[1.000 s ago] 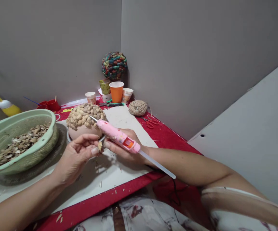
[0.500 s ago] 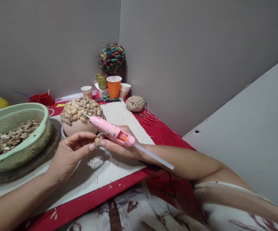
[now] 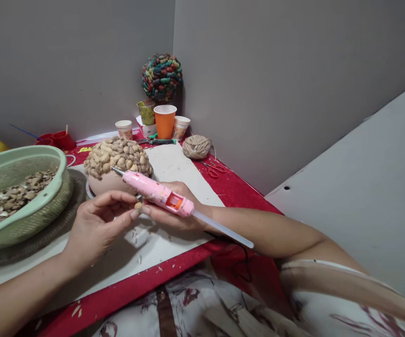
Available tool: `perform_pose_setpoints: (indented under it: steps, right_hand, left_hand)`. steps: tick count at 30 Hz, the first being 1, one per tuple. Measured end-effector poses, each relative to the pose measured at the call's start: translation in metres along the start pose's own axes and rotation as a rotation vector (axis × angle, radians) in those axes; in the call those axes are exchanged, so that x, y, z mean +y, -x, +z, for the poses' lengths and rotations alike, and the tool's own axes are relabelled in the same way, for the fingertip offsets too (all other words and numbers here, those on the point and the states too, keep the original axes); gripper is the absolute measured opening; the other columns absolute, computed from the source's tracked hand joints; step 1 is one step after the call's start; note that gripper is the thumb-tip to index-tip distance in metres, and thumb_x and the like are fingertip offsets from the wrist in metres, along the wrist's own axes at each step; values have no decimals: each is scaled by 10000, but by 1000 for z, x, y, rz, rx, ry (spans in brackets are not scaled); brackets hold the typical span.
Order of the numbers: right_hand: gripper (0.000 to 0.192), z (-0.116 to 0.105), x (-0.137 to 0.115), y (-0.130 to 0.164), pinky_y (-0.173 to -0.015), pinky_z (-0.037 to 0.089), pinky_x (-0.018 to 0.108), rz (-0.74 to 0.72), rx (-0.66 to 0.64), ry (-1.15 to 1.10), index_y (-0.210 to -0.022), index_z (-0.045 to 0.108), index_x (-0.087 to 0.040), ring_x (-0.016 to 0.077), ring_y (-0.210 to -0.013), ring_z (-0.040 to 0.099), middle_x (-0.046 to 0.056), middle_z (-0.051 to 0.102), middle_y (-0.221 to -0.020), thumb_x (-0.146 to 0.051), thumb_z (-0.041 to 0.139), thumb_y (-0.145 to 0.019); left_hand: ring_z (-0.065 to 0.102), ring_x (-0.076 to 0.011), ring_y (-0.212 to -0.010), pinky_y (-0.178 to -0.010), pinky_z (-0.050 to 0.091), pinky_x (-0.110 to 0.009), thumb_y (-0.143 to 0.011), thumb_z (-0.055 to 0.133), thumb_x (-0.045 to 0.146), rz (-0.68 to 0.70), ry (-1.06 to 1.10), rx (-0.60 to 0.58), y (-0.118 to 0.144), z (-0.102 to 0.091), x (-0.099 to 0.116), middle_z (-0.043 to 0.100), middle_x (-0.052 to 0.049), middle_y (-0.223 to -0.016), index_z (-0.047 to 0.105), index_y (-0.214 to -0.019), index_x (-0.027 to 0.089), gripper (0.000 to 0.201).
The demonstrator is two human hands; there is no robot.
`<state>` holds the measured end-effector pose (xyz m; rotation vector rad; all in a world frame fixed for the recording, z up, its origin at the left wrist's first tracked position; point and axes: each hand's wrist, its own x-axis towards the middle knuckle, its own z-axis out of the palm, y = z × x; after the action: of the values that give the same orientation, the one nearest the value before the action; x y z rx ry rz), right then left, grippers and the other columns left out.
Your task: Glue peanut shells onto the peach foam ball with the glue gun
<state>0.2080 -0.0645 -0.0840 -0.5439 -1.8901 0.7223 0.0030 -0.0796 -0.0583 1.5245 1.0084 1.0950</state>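
Between thumb and fingertips, my left hand (image 3: 99,224) pinches a small peanut shell (image 3: 138,206). My right hand (image 3: 174,210) is wrapped around a pink hot glue gun (image 3: 153,191), its metal tip pointing to the upper left and a clear glue stick (image 3: 223,228) sticking out of its back. The right thumb is close beside the shell; whether it touches is hard to tell. Behind both hands sits a pale ball (image 3: 107,184) whose upper part is covered in peanut shells (image 3: 118,152). The glue gun's tip overlaps the ball in view; contact cannot be made out.
A green basket (image 3: 60,185) of peanut shells stands at left. Farther back are an orange cup (image 3: 165,122), paper cups (image 3: 124,129), pliers (image 3: 162,141), a twine ball (image 3: 197,147), red scissors (image 3: 213,169) and a colourful ball (image 3: 162,77). Grey walls enclose the table's far side.
The camera view has shifted slightly, moving most things a little left and up. Both hands keep their grips, with the shell still between the left fingers.
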Motion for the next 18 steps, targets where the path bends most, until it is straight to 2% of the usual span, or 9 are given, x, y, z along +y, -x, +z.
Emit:
perform_pose_setpoints:
  steps: [4, 7, 10, 15, 18]
  right_hand:
    - [180, 1, 7, 2, -599, 448, 226, -109, 49, 146, -812, 541, -171, 106, -619, 521, -11, 557, -727, -261, 650, -923]
    - [192, 2, 13, 5, -658, 476, 258, -265, 56, 224, -847, 530, -180, 142, -693, 557, 22, 587, -777, -302, 603, -977]
    - [231, 2, 17, 7, -687, 480, 274, -374, 63, 284, -871, 526, -187, 158, -721, 571, 30, 591, -775, -343, 526, -1042]
    - [266, 2, 17, 7, -663, 465, 286, -423, 93, 277, -911, 556, -187, 167, -702, 575, 35, 589, -757, -423, 555, -1032]
    - [283, 2, 11, 7, -611, 443, 279, -412, 120, 245, -838, 542, -200, 154, -651, 542, 20, 566, -714, -427, 583, -1003]
  left_hand:
    - [717, -152, -700, -678, 598, -229, -767, 842, 248, 139, -210, 63, 4, 3, -2, 775, -17, -806, 760, -877, 198, 146]
    - [705, -134, -717, -734, 576, -224, -796, 790, 203, 306, -396, 108, 7, 3, -5, 770, 14, -840, 751, -904, 227, 117]
    - [693, -127, -721, -738, 558, -219, -822, 738, 170, 418, -491, 121, 10, 5, -3, 761, 35, -850, 733, -905, 244, 112]
    - [707, -156, -747, -764, 553, -236, -800, 765, 155, 457, -551, 153, 14, 12, 5, 786, 22, -867, 761, -905, 259, 147]
    - [709, -175, -767, -784, 548, -245, -760, 799, 128, 474, -534, 147, 15, 11, 5, 794, 12, -885, 794, -934, 280, 231]
